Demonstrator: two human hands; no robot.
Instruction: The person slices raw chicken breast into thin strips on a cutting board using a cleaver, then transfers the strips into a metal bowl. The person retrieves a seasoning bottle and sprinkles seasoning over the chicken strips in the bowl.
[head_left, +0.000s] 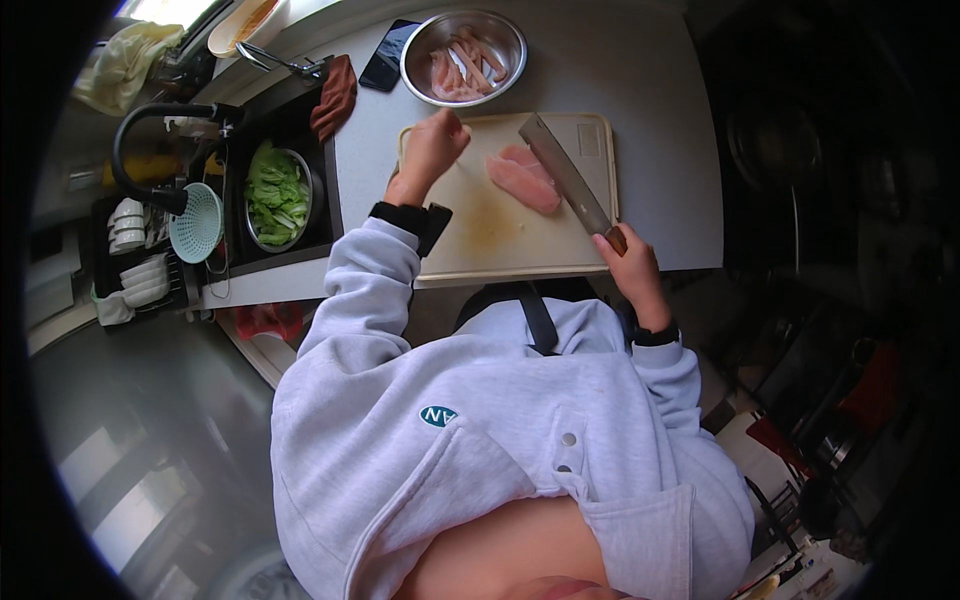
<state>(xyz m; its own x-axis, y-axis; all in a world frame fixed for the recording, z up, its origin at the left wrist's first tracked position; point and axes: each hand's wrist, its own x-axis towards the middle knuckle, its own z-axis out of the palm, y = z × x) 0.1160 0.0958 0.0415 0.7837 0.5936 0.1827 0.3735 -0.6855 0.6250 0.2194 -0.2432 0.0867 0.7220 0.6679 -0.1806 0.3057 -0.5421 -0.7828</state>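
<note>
My right hand grips the wooden handle of a cleaver, its blade slanting up and left over the cutting board. Beside the blade, raw chicken breast lies on the cream board, near a yellowish wet stain. Above the board's left part is my left hand, its fingers curled; a small pale bit shows at the fingertips, but whether it is held is unclear. Beyond the board, a steel bowl contains raw chicken strips.
A black phone lies left of the steel bowl. At the left, a sink holds a bowl of chopped leafy greens, with a brown cloth over its corner. A black faucet, a colander and stacked white bowls are farther left.
</note>
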